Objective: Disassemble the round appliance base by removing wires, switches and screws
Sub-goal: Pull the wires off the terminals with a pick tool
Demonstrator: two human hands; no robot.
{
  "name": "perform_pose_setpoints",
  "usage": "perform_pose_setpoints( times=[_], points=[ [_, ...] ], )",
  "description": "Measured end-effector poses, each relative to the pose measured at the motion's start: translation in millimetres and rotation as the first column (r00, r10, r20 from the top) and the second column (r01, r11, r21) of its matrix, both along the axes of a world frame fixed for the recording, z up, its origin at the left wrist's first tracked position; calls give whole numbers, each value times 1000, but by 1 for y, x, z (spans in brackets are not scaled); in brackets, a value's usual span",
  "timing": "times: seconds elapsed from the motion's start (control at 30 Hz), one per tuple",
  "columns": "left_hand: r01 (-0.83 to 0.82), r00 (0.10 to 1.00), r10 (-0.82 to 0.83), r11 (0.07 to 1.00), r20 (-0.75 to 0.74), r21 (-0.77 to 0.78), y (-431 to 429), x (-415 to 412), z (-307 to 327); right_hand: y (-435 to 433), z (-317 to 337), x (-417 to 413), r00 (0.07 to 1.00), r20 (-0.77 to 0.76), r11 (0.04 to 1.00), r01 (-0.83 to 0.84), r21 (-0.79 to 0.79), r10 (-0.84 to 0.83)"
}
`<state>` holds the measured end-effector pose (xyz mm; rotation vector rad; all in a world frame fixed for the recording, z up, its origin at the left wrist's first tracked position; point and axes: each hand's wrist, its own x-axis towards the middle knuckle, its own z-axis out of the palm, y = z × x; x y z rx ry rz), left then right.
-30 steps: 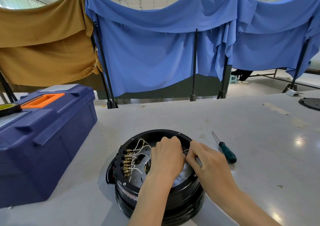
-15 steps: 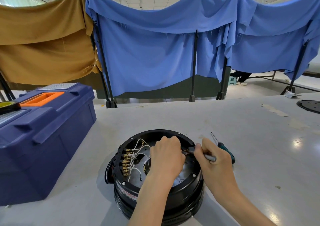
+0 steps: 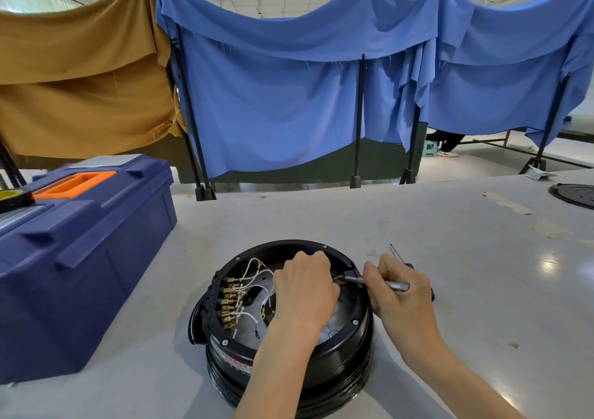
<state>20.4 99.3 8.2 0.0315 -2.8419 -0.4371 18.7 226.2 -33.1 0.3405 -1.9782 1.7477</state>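
Observation:
The round black appliance base (image 3: pixel 324 367) stands open-side up near the table's front edge. White wires (image 3: pixel 254 274) run inside it to a row of brass terminals (image 3: pixel 229 303) along its left wall. My left hand (image 3: pixel 303 293) reaches into the base with its fingers closed on something at the right inner wall; what it pinches is hidden. My right hand (image 3: pixel 398 293) holds a slim grey metal tool (image 3: pixel 374 282) whose tip points left into the base, next to the left fingertips.
A green-handled screwdriver (image 3: pixel 397 256) lies on the table, mostly hidden behind my right hand. A dark blue toolbox (image 3: pixel 77 241) with an orange handle sits at the left. A black round cover (image 3: pixel 575 195) lies at the far right. Cloth-draped frames stand behind the table.
My right hand has picked up the grey tool and drawn back to the base's right rim, with the tip aimed inward. The left hand stays in place inside the base.

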Motion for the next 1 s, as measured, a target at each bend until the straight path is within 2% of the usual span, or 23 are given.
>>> perform_pose_setpoints(
  times=[0.07, 0.17, 0.23, 0.33, 0.43, 0.53, 0.63, 0.73, 0.83, 1.0],
  points=[
    [-7, 1000, 7, 1000, -6, 0, -1, -1, -2, 2, 0, 0, 999, 43, 999, -23, -33, 24],
    [-21, 1000, 21, 1000, -8, 7, -4, -2, -6, 8, 6, 1, 985, 144, 975, -63, -215, 95],
    [-16, 1000, 16, 999, -3, 34, -7, -3, -8, 13, 13, 1, 986, 142, 958, -41, -284, 84],
    [9, 1000, -9, 996, 1, 87, -13, -4, -8, 16, 16, 0, 993, 120, 981, 18, -191, 5],
    [55, 998, -55, 994, -8, 91, -18, -5, -7, 12, 9, -2, 985, 149, 996, 81, 45, -87],
    [129, 992, -129, 989, 7, 77, -17, -8, -2, 5, 7, -7, 983, 136, 980, 96, 172, -120],
    [172, 981, -182, 974, 63, 146, -12, -12, 2, 0, 13, -19, 974, 164, 973, 126, 193, -158],
    [157, 985, -158, 987, 72, 29, -7, -13, 4, -10, 18, -33, 953, 273, 976, 77, 202, -132],
    [149, 988, -142, 980, 62, -131, -2, -12, 6, -19, 15, -39, 942, 329, 994, 43, 99, -74],
    [154, 988, -150, 982, 38, -106, -1, -11, 6, -15, 10, -40, 937, 349, 1000, -10, -17, 16]
  ],
)
